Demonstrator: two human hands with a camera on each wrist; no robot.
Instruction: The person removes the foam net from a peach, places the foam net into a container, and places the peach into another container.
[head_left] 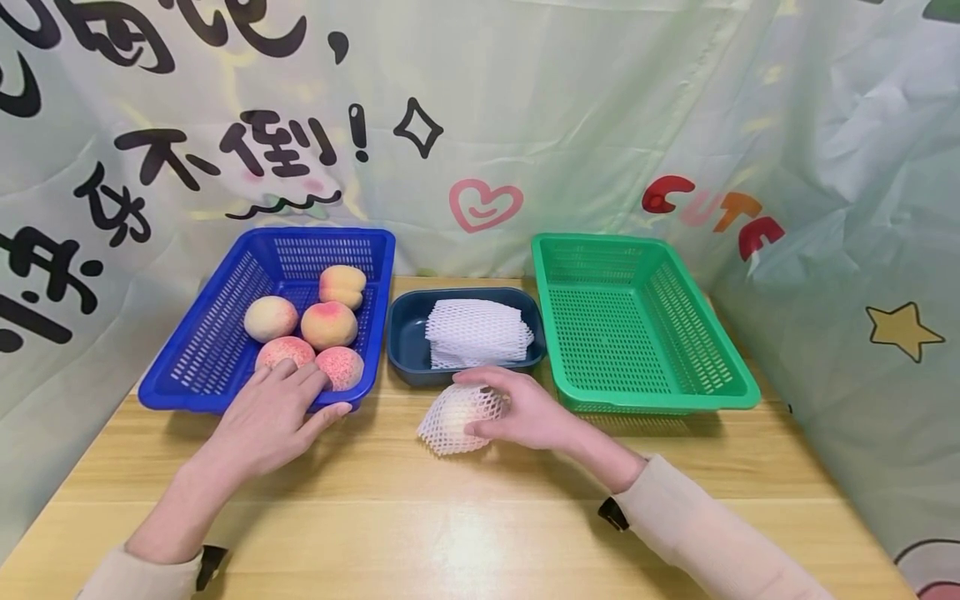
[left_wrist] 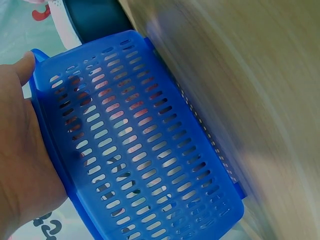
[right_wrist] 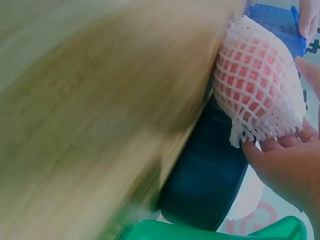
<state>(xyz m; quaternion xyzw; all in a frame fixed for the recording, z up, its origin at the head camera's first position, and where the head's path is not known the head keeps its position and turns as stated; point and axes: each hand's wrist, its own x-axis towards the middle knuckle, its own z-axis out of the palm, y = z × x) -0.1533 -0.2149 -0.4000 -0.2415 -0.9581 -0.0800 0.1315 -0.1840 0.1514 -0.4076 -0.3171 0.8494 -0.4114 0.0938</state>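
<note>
In the head view my right hand (head_left: pixel 528 412) holds a peach in a white foam net (head_left: pixel 453 421) in front of the dark container, thumb on the near side and fingers behind. Through the mesh, the right wrist view shows the peach's pink skin (right_wrist: pixel 250 80). My left hand (head_left: pixel 273 412) reaches over the front rim of the blue basket (head_left: pixel 168 400). Its fingers rest against a pink peach (head_left: pixel 285 350), and the thumb lies outside, by the rim. Beside those fingers sits another pink peach (head_left: pixel 341 368). Farther back lie several yellowish peaches (head_left: pixel 330 325).
A dark blue container (head_left: pixel 408 333) between the baskets holds a stack of white foam nets (head_left: pixel 476 332). To its right stands a green basket (head_left: pixel 637 333) with nothing visible inside. Behind everything hangs a printed cloth (head_left: pixel 465 100). All containers stand on a wooden table (head_left: pixel 390 517).
</note>
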